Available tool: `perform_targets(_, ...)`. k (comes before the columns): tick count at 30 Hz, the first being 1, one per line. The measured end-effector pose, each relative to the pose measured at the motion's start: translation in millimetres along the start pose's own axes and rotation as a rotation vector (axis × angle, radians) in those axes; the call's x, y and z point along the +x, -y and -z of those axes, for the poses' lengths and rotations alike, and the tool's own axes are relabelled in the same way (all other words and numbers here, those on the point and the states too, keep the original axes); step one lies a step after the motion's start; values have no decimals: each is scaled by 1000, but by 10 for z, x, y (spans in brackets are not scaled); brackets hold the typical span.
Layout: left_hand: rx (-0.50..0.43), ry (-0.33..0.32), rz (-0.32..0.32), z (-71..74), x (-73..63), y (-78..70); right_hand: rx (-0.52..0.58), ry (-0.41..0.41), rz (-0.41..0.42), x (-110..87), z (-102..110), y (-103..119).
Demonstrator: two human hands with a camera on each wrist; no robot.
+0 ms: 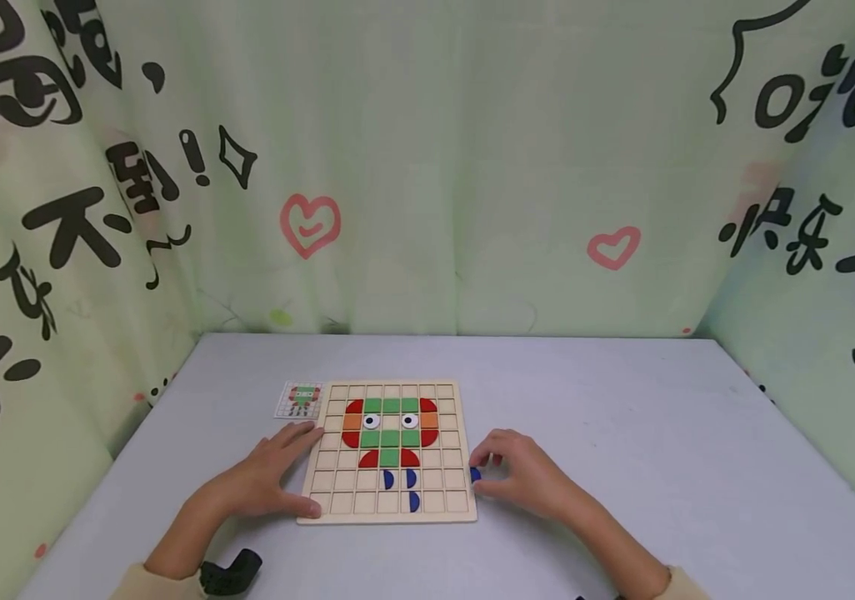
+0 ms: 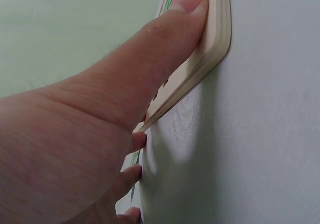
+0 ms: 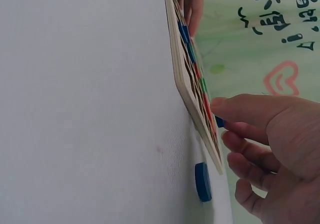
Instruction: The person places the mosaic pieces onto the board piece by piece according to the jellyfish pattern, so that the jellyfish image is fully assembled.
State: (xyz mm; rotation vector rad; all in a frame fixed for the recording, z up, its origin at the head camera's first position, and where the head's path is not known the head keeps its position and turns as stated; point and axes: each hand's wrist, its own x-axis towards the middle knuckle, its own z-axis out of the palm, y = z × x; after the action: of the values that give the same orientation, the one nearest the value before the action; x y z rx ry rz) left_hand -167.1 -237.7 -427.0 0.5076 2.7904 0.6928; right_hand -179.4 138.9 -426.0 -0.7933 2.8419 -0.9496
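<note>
A wooden grid board (image 1: 435, 504) lies on the table. Red, green and orange pieces and two eye pieces form a figure on it, with blue half-round pieces (image 1: 414, 502) in cells below. My left hand (image 1: 266, 475) rests along the board's left edge, its thumb on the near left corner and its other fingers spread toward the far side. Just off the right edge, my right hand (image 1: 521, 477) pinches a blue half-round piece (image 3: 220, 121) between thumb and forefinger. Another blue piece (image 3: 202, 182) lies on the table beneath that hand; the head view hides it.
A small picture card (image 1: 298, 400) with a similar figure lies by the board's far left corner. The white table (image 1: 585, 392) is bordered by pale green curtains (image 1: 427, 167) with black lettering and hearts. A black object (image 1: 231, 573) sits at the left wrist.
</note>
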Motion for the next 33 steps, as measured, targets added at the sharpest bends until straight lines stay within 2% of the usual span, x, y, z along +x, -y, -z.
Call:
perform_targets(7,7,-1,7,3,-15,25,43,26,36,105,-105,191)
perform_targets(15,4,-4,4,-7,-46,39,76,74,25,178,-174,375)
perform_targets(21,6,-10,-9,-10,-39,31,96,94,57,214,-222,454)
perform_targets(27,2,-1,2,-13,-15,20,118,119,42,251,-302,519)
perform_targets(33,5,-2,5,-15,10,7,104,136,74,279,-375,584)
